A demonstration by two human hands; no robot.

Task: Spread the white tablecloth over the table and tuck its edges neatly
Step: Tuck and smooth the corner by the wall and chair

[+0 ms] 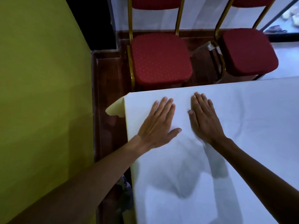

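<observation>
The white tablecloth [242, 126] covers the table from the far left corner across the right and lower part of the view. My left hand [159, 124] lies flat, palm down, on the cloth near the table's left edge. Beside it to the right, my right hand [204, 118] also presses flat on the cloth, fingers together and pointing toward the far edge. Neither hand grips anything. At the far left corner a flap of the cloth [115, 108] sticks out past the table and hangs loosely over the floor.
Two red padded chairs with gold frames stand beyond the far edge, one at the left [160, 59] and one at the right [249, 52]. A yellow-green wall [42, 94] runs close along the left. Dark wooden floor [108, 88] shows between wall and table.
</observation>
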